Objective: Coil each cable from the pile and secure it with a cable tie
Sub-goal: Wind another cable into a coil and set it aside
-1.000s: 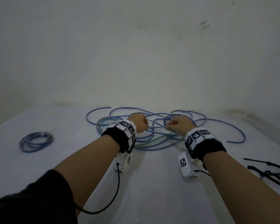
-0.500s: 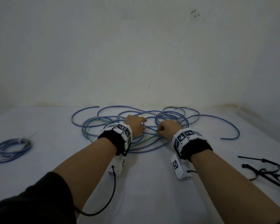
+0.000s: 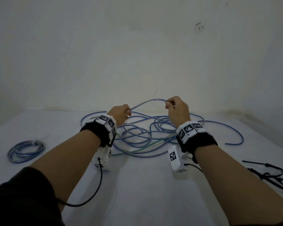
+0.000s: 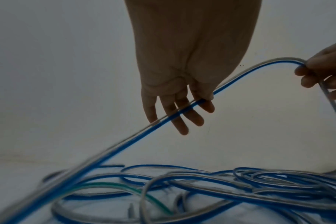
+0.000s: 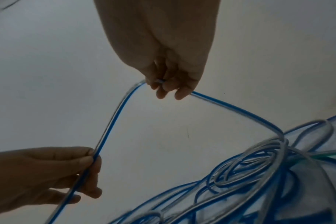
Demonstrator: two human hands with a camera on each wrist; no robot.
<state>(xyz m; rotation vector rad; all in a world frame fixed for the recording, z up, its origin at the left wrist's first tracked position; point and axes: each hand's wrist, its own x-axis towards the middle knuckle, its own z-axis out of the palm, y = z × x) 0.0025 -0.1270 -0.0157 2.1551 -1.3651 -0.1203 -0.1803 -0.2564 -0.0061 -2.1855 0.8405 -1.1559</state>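
A loose pile of blue-and-clear cables [image 3: 145, 136] lies tangled on the white table [image 3: 145, 193], with one green strand among them. Both hands are raised above the pile. My left hand [image 3: 127, 111] grips one blue cable [image 3: 147, 102] between thumb and fingers. My right hand [image 3: 169, 104] pinches the same cable further along, where it bends sharply. The stretch between the hands arches upward. In the left wrist view the cable [image 4: 125, 142] runs down from my fingers [image 4: 182, 124] into the pile. In the right wrist view it [image 5: 240, 110] drops from my right hand [image 5: 167, 89] to the tangle.
A coiled, tied blue cable [image 3: 25, 150] lies at the left of the table. Several black cable ties [image 3: 268, 173] lie at the right edge. A pale wall [image 3: 137, 54] stands close behind the pile. Black wires hang from the wrist cameras.
Both hands rose from the pile, lifting a stretch of one blue cable into the air between them. The right hand went higher than the left.
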